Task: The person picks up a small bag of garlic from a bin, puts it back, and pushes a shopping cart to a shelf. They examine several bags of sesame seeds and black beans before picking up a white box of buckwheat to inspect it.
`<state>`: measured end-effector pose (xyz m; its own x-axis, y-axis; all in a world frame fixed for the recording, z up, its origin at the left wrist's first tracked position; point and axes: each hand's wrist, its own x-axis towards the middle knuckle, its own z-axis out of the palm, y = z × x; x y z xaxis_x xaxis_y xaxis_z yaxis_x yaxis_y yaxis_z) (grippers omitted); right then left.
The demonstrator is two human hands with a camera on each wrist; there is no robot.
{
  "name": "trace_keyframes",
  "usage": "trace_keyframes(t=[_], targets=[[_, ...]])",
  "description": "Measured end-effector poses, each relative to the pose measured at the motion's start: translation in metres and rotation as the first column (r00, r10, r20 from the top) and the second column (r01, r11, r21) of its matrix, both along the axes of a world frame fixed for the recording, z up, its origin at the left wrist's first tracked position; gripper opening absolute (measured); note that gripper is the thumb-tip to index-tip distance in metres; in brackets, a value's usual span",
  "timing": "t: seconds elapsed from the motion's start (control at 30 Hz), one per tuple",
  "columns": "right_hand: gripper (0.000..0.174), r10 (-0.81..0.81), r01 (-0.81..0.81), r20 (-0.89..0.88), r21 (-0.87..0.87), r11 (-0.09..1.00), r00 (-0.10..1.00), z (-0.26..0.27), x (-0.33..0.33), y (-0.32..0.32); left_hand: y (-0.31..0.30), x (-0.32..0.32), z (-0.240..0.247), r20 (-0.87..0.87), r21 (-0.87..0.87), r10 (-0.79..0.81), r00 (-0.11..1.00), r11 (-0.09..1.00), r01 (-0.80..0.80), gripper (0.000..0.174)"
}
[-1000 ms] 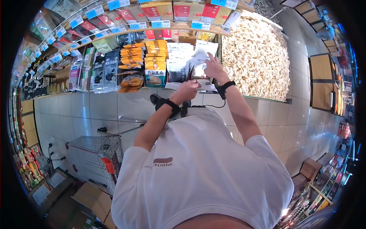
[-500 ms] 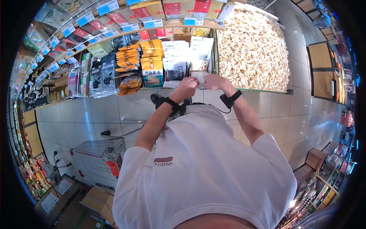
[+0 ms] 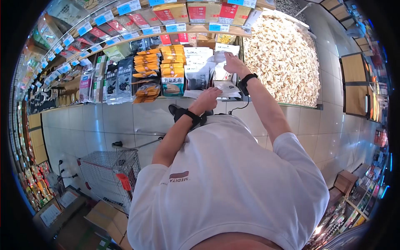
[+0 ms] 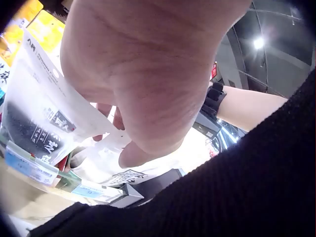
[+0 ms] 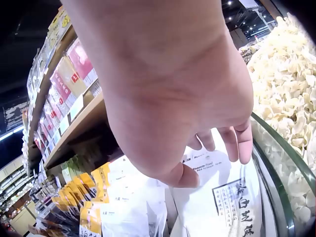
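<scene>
My left hand point(image 3: 207, 100) is at the shelf's front edge, its thumb and fingers pinching a white bag point(image 3: 228, 88) that leans forward. In the left wrist view, the palm hides part of this grip. Farther back in the same row, my right hand point(image 3: 235, 66) reaches over an upright white bag of sesame point(image 5: 234, 207). The right wrist view has its thumb and fingers spread apart at the bag's upper part. Just left of this row stand white bags with a dark lower window point(image 3: 196, 77).
Yellow-topped sesame bags point(image 3: 171, 68) and dark packs point(image 3: 124, 77) line the shelf to the left. At right, a glass-edged bin point(image 5: 276, 168) holds pale dried pieces. A shelf with price tags point(image 3: 218, 28) overhangs the row. A shopping cart point(image 3: 109, 171) stands behind at left.
My right hand came from the back of the row to the front beside my left hand, then went back up over the bags. The left hand stayed near the front edge.
</scene>
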<state>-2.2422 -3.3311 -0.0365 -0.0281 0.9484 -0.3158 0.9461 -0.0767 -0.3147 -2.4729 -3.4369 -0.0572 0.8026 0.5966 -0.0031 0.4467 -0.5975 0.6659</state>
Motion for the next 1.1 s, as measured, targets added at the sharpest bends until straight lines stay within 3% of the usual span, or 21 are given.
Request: trace_keyframes(t=[0.1,0.13,0.17,0.23,0.27,0.37,0.43,0.5,0.57,0.63,0.7,0.77,0.83,0.9,0.93,0.97,1.03,1.1], targets=[[0.075,0.015,-0.015,0.053,0.004,1.0,0.998,-0.007,-0.002,0.003,0.0,-0.005,-0.004,0.046,-0.026,0.012,0.999,1.0,-0.011,0.05],[0.063,-0.029,0.027,0.038,0.053,0.998,0.999,-0.011,-0.004,0.003,0.001,-0.007,-0.003,0.061,-0.05,0.015,0.998,0.999,-0.012,0.05],[0.063,-0.028,0.026,0.034,0.052,0.998,0.999,-0.014,-0.004,0.004,0.001,-0.008,-0.001,0.057,-0.051,0.016,0.998,0.999,-0.013,0.05],[0.048,0.024,-0.028,0.226,0.011,1.0,0.974,-0.011,-0.005,0.004,0.002,-0.009,0.0,0.065,-0.085,0.016,0.998,0.996,-0.011,0.049],[0.035,0.019,-0.04,0.257,0.075,0.996,0.966,-0.011,-0.006,0.0,0.002,-0.009,0.0,0.064,-0.086,0.012,0.998,0.996,-0.007,0.049],[0.034,0.108,-0.119,0.361,0.008,0.993,0.926,0.01,-0.006,-0.013,0.002,-0.008,-0.002,0.104,-0.096,0.022,0.994,0.995,-0.012,0.048],[0.031,0.119,-0.132,0.315,0.018,0.991,0.942,0.018,-0.007,-0.028,0.004,-0.006,-0.001,0.01,-0.154,0.032,0.999,0.988,-0.03,0.051],[0.027,0.171,-0.148,0.257,-0.108,0.983,0.951,0.033,-0.012,-0.042,0.006,-0.005,0.0,-0.001,-0.142,0.035,0.999,0.989,-0.035,0.053],[0.023,0.169,-0.148,0.209,-0.11,0.983,0.963,0.016,-0.012,-0.052,0.006,-0.001,0.001,-0.009,-0.125,0.041,0.999,0.991,-0.042,0.055],[0.021,0.307,-0.286,0.233,-0.123,0.95,0.923,0.008,-0.014,-0.066,0.005,0.004,-0.003,0.085,0.04,0.168,0.982,0.984,-0.172,0.059],[0.021,0.343,-0.317,0.195,-0.152,0.936,0.919,-0.004,-0.01,-0.072,0.006,0.011,-0.005,0.175,0.107,0.167,0.97,0.977,-0.187,0.06],[0.02,0.308,-0.297,0.029,-0.198,0.934,0.951,-0.007,-0.009,-0.078,0.006,0.014,-0.007,0.263,0.171,0.158,0.952,0.963,-0.207,0.061],[0.019,0.342,-0.331,-0.002,-0.256,0.908,0.94,0.007,-0.006,-0.07,0.008,0.015,-0.012,0.018,-0.02,0.099,0.995,0.995,-0.099,0.06],[0.018,0.323,-0.349,-0.151,-0.2,0.915,0.934,0.002,0.006,-0.048,0.011,0.013,-0.013,-0.022,-0.003,0.05,0.999,0.999,-0.05,0.06],[0.028,0.165,-0.212,-0.156,-0.357,0.91,0.974,0.009,0.008,-0.03,0.011,0.012,-0.012,-0.065,0.008,0.002,0.998,1.0,-0.001,0.061],[0.028,0.166,-0.212,-0.155,-0.356,0.91,0.974,0.005,0.012,-0.018,0.01,0.012,-0.01,-0.064,0.009,0.002,0.998,1.0,-0.001,0.061],[0.048,0.156,-0.157,0.052,0.016,0.988,0.986,-0.01,0.019,-0.001,0.008,0.012,-0.003,-0.108,-0.015,0.031,0.994,0.999,-0.033,0.061],[0.056,0.104,-0.107,0.046,0.061,0.992,0.993,-0.008,0.021,0.008,0.005,0.01,-0.001,-0.107,-0.018,0.034,0.994,0.999,-0.036,0.061]])
